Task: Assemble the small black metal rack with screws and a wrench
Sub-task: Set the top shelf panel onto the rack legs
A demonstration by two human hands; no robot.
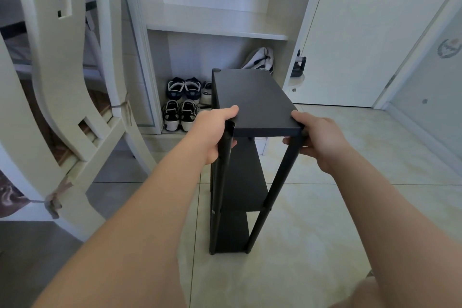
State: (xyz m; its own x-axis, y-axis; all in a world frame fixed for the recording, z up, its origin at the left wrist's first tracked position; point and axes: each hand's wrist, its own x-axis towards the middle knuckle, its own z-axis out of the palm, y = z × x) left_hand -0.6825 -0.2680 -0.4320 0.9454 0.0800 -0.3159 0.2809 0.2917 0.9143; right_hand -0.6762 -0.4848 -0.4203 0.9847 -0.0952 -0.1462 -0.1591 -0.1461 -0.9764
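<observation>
The small black metal rack (252, 97) stands upright on the tiled floor in the middle of the head view, with a flat top shelf and two lower shelves between round legs. My left hand (213, 132) grips the near left corner, thumb on the top shelf and fingers curled round the leg. My right hand (317, 137) grips the near right corner the same way, thumb on top and fingers under the shelf edge. No screws or wrench are in view.
A cream wooden chair (65, 97) stands close on the left. Behind the rack an open cupboard (217, 32) holds pairs of shoes (183, 102) and a bag (260, 59). A white door (362, 32) is at the back right. Tiled floor (325, 220) lies to the right.
</observation>
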